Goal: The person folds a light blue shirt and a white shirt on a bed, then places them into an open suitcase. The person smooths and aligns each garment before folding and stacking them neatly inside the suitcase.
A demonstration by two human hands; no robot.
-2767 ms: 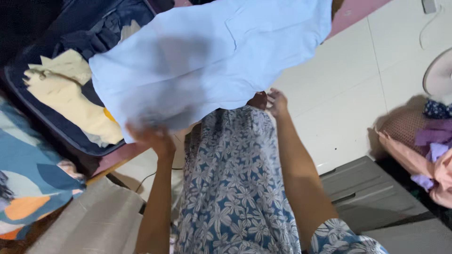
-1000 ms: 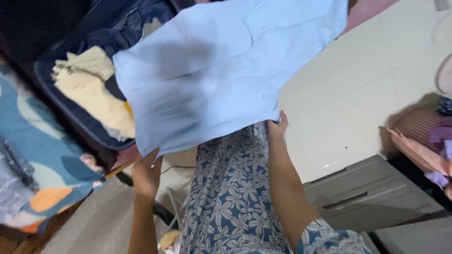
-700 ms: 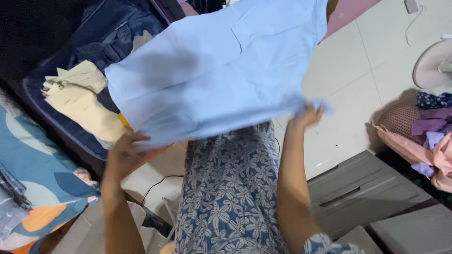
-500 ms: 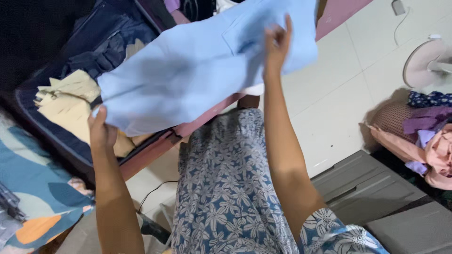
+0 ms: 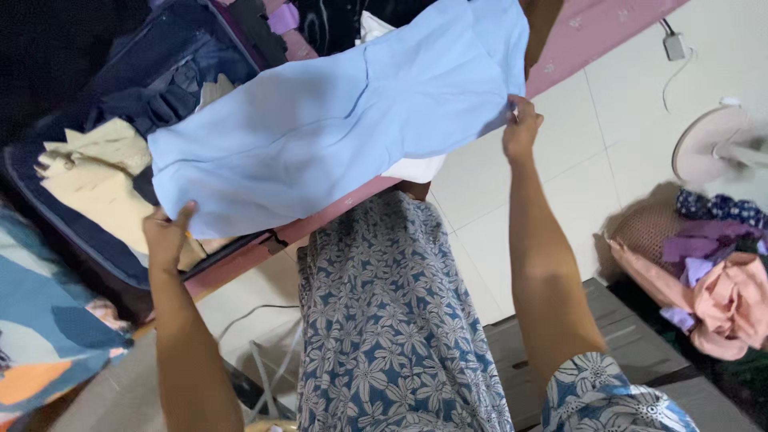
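I hold the light-blue shirt (image 5: 336, 128) stretched above the open suitcase (image 5: 56, 208), left hand (image 5: 166, 236) pinching its seven-o'clock corner, right hand (image 5: 522, 128) its three-o'clock edge; it looks light, limp, best gripped by hems.

Light blue shirt (image 5: 336, 120) held spread out above an open dark suitcase (image 5: 48, 208), left hand (image 5: 166, 237) gripping its lower corner, right hand (image 5: 520, 128) pinching the opposite edge, cream garment (image 5: 88, 172) in the suitcase beneath the shirt, floral blue dress (image 5: 384, 320) below the shirt.
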